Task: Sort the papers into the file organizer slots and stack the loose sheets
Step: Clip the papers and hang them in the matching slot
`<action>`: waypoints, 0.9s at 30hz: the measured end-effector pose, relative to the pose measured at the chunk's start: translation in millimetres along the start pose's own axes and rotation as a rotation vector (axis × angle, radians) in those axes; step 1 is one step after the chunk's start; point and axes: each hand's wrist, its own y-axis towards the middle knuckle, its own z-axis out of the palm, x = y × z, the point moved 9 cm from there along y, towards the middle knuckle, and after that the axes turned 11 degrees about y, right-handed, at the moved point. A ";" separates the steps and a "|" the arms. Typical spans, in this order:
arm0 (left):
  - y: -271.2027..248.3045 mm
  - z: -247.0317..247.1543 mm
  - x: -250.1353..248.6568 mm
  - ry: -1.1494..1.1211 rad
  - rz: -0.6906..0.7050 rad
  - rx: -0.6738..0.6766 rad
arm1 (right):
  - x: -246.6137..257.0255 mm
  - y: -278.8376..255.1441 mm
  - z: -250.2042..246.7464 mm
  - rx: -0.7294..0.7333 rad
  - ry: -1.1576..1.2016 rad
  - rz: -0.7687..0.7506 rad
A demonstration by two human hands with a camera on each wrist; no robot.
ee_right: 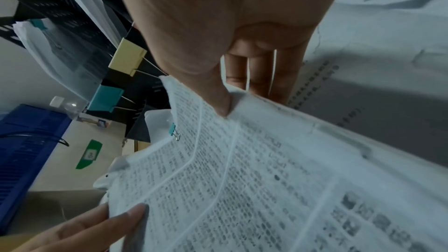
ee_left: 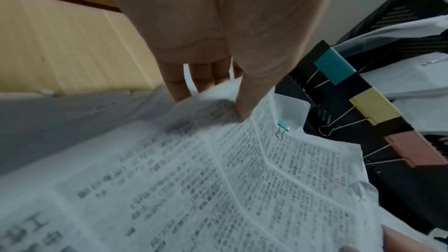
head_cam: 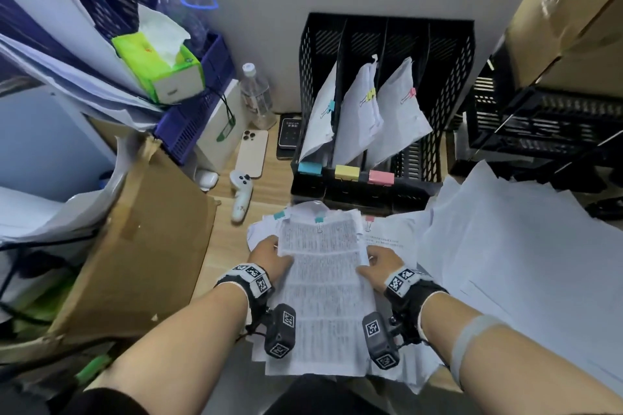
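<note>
1. Gripping the printed packet (head_cam: pixel 323 283) by its left edge, the left hand (head_cam: pixel 269 258) lays its thumb on the top page with the fingers curled under; the right hand (head_cam: pixel 379 268) pinches the right edge the same way.
2. Held between both hands above the wooden desk (head_cam: pixel 269 192), the packet carries a small teal clip (head_cam: pixel 318 220) at its far edge.
3. Under and just beyond it lie more clipped papers, one showing a pink clip (head_cam: pixel 369 220).
4. Straight ahead stands the black file organizer (head_cam: pixel 387 104), its front rim bearing a teal binder clip (head_cam: pixel 309 168), a yellow binder clip (head_cam: pixel 346 172) and a pink binder clip (head_cam: pixel 381 177); three slots already hold clipped bundles.
5. Loose white sheets (head_cam: pixel 526 246) spread to the right.
6. Left of the packet a cardboard box (head_cam: pixel 141 246) crowds in; a white controller (head_cam: pixel 241 194) and a phone (head_cam: pixel 252 153) lie between it and the organizer.
</note>
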 end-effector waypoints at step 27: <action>-37.4 -152.8 -132.0 -0.569 0.359 -0.270 | 186.8 -76.5 -142.4 -0.560 0.045 -0.538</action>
